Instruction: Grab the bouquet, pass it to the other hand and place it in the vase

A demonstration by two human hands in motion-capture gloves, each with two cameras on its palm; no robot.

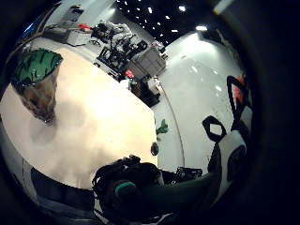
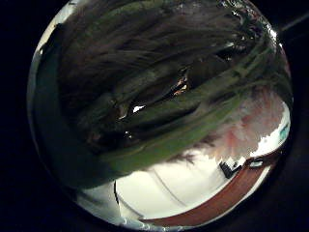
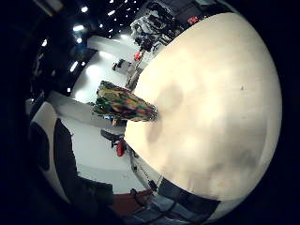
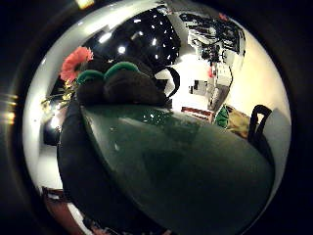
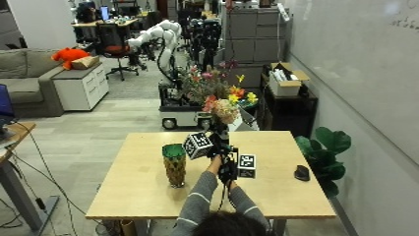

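From the outside view we see a person seated at a pale wooden table, both forearms reaching up over its middle. The left hand is raised and holds the bouquet upright by its stems, the blooms (pink, yellow and orange among green) standing well above the tabletop. The right hand sits just below the left, close against the lower stems; from here we cannot tell whether its fingers are closed. The vase, green inside its mouth and patterned on its body, stands upright on the table just to the left of the hands, apart from the bouquet. A small dark object lies near the table's right edge.

In the left little finger side palm view, we look down on the table with the vase standing on it, its green mouth open; a gloved hand shows near the table's edge.

The left thumb side palm view is filled with green stems lying close across the palm, so we read the left hand as wrapped around them.

The right little finger side palm view shows the tabletop and the vase on it, well apart from this palm.

In the right thumb side palm view, a gloved hand curls above, with a pink flower beside it. The right hand's own fingers do not show.
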